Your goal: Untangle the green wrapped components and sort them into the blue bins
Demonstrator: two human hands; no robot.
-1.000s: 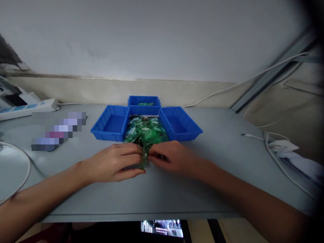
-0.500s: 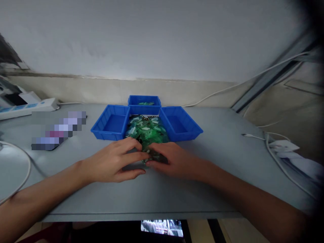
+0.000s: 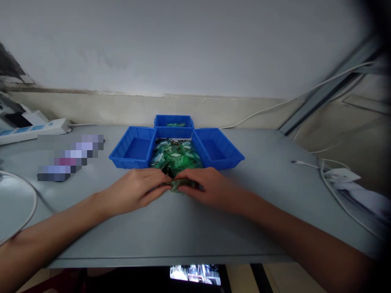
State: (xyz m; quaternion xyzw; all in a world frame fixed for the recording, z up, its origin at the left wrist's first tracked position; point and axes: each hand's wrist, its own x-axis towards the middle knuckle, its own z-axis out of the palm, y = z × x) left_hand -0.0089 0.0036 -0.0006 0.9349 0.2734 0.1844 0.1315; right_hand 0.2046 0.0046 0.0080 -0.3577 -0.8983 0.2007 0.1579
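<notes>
Together, left hand (image 3: 137, 189) and right hand (image 3: 210, 186) pinch a translucent greenish packet (image 3: 175, 185), each grip nearly closed.

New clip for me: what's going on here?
A person's left hand and right hand meet over the near side of a grey table, their fingertips on a small greenish piece, its details too blurred to tell. Just beyond lies a heap of green, see-through pieces. Three blue trays stand around it: left tray, right tray and back tray, the last with some green pieces inside.
</notes>
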